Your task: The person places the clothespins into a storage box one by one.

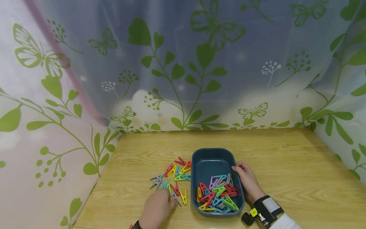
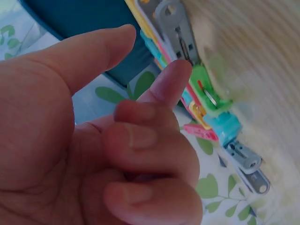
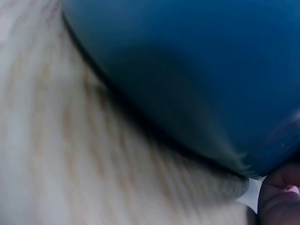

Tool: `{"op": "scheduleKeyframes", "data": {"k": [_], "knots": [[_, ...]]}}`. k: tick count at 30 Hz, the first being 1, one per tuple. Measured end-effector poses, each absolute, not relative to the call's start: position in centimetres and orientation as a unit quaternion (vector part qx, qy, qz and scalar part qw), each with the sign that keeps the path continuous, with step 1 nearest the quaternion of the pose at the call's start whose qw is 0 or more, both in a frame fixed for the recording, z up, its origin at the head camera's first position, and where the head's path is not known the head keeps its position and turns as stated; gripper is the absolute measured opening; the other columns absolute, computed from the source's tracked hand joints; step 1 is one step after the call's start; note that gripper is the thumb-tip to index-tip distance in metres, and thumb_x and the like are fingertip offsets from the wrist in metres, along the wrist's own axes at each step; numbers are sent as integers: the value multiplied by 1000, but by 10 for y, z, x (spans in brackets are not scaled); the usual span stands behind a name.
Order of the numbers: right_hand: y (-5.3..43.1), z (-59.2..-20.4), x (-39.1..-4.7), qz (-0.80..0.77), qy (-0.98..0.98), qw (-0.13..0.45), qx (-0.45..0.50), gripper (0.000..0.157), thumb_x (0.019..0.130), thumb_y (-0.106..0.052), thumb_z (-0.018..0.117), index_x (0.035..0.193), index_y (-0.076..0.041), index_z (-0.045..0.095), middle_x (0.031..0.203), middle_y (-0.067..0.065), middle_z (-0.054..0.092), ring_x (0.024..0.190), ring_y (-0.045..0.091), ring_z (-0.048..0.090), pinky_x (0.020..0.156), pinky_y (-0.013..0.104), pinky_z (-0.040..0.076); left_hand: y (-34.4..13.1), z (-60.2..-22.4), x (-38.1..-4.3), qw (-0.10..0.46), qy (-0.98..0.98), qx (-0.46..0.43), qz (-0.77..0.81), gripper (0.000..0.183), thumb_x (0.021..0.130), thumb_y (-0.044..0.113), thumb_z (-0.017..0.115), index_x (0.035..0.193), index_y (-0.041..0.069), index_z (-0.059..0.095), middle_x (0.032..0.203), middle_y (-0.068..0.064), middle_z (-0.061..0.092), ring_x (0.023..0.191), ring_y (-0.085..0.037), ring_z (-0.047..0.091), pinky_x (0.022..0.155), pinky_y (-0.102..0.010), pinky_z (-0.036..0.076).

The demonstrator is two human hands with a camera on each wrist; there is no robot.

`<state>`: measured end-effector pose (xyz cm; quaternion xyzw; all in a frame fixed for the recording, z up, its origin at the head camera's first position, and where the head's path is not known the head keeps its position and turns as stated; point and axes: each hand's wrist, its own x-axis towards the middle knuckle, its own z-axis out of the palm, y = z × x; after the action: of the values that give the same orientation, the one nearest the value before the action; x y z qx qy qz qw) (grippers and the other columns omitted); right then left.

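Note:
A dark blue plastic tub (image 1: 213, 165) holds a heap of coloured clothespins (image 1: 218, 194) in its near half. My right hand (image 1: 248, 179) grips the tub's right rim, thumb over the edge; the right wrist view shows the blue wall (image 3: 187, 70) with fingers (image 3: 281, 194) against it. On the left, my left hand (image 1: 160, 205) is low over loose clothespins. Its thumb and index finger are parted in the left wrist view, the index fingertip right at a grey clothespin (image 2: 174, 28), the other fingers bent inward. A green clothespin (image 2: 206, 91) lies close by.
More loose clothespins (image 1: 178, 170), red, yellow, blue, green and grey, are scattered left of the tub on the wood-grain table (image 1: 143, 146). A curtain (image 1: 183, 79) printed with leaves and butterflies closes off the back and sides.

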<state>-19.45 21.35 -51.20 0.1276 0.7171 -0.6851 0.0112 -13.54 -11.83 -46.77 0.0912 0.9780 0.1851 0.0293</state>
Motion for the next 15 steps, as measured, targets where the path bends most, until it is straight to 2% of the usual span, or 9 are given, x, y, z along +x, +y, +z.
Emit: {"op": "scheduleKeyframes", "data": {"k": [15], "knots": [[214, -513, -194, -690, 712, 14, 129, 21, 105, -26, 54, 111, -6, 50, 97, 0, 51, 89, 14, 51, 75, 26, 44, -111, -474, -135, 79, 981, 79, 160, 35, 89, 19, 80, 66, 12, 54, 62, 2, 50, 55, -12, 44, 52, -28, 33]]}}
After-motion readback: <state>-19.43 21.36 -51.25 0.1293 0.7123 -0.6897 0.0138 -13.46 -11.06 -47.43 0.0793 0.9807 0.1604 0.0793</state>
